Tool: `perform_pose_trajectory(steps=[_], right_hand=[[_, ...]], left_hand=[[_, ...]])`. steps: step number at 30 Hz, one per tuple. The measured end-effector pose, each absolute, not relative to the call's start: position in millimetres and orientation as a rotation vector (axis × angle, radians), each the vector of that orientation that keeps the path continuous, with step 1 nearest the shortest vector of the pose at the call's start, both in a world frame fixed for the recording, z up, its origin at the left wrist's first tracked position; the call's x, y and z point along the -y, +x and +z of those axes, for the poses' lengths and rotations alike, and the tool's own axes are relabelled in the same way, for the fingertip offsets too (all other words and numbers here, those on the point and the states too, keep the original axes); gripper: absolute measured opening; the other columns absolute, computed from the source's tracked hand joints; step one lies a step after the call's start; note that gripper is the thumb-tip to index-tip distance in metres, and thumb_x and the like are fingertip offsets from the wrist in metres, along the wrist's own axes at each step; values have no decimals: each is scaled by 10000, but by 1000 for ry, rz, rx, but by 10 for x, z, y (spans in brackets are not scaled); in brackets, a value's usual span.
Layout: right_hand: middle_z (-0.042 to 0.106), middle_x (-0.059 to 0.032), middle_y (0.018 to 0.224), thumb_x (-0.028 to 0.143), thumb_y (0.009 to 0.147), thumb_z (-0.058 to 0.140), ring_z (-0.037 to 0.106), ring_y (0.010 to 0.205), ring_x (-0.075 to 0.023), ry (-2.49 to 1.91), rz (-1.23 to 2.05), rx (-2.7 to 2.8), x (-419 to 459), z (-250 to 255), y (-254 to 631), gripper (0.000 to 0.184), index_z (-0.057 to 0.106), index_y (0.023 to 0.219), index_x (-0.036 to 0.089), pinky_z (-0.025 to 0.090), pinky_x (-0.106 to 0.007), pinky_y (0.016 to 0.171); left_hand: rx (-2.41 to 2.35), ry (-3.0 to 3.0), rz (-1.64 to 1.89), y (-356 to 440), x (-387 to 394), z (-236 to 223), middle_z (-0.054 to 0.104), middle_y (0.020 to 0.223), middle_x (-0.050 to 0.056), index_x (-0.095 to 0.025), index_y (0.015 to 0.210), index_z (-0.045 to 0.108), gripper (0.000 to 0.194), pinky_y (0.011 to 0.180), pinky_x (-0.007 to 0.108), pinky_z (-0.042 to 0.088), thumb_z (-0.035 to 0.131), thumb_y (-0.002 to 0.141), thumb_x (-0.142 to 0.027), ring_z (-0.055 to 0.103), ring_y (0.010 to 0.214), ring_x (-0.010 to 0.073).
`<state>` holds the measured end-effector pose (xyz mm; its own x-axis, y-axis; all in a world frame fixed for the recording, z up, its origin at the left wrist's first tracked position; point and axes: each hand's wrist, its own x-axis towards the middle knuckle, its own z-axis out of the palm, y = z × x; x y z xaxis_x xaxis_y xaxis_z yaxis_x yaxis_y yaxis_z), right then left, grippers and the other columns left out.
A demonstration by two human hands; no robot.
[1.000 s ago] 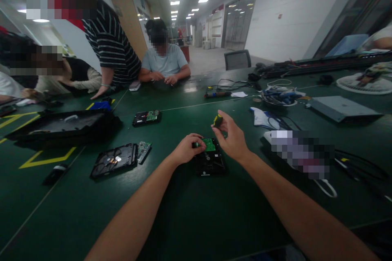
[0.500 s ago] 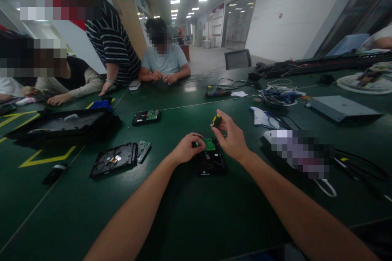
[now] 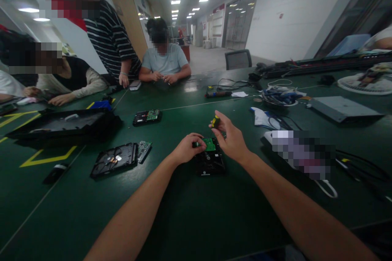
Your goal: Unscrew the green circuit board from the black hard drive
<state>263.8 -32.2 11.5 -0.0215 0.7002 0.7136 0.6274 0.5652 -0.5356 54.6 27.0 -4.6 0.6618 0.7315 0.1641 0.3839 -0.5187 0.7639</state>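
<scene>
A black hard drive [image 3: 210,164] with a green circuit board [image 3: 210,144] facing up lies on the table before me. My left hand [image 3: 190,147] is closed at the drive's upper left edge, fingertips beside the board, steadying it. Above the drive's far right side, my right hand [image 3: 228,132] grips a screwdriver [image 3: 216,120] with a yellow and black handle between thumb and fingers. The screwdriver stands roughly upright over the board. Its thin shaft is faint, and I cannot tell whether the tip touches a screw.
Left are an opened hard drive [image 3: 114,159], a loose circuit board [image 3: 143,151], another drive [image 3: 147,117] and a black tray [image 3: 61,128]. Right are a white-and-blue glove [image 3: 261,117], a phone-like blurred item, cables and a grey metal box [image 3: 344,108]. Several people sit or stand beyond.
The screwdriver handle has tilted and shifted slightly in my right hand. My left hand and the drive stay put. The standing person's hand at the far left has moved right.
</scene>
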Motion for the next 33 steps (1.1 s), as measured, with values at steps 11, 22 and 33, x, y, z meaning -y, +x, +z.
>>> perform_pose_trajectory(steps=[11, 22, 33], right_hand=[[649, -88, 1394, 251, 1005, 512, 733, 1081, -229, -1094, 56, 1730, 335, 143, 2627, 587, 335, 1559, 331, 601, -467, 1010], [686, -69, 1282, 275, 983, 567, 716, 942, -225, -1101, -22, 1758, 336, 160, 2636, 580, 401, 1532, 361, 629, -451, 908], [658, -80, 1347, 290, 989, 548, 719, 974, -224, -1134, -1, 1712, 350, 169, 2628, 597, 363, 1554, 342, 611, -450, 953]], left_hand=[[-835, 2170, 634, 549, -259, -28, 657, 1263, 112, -188, 895, 775, 47, 1105, 484, 454, 749, 857, -174, 641, 1158, 255], [-847, 2142, 626, 539, -257, -23, 643, 1266, 109, -196, 886, 779, 50, 1122, 492, 436, 756, 854, -165, 631, 1184, 265], [-838, 2154, 629, 545, -243, -4, 645, 1265, 113, -184, 886, 773, 43, 1102, 475, 453, 749, 859, -160, 639, 1161, 259]])
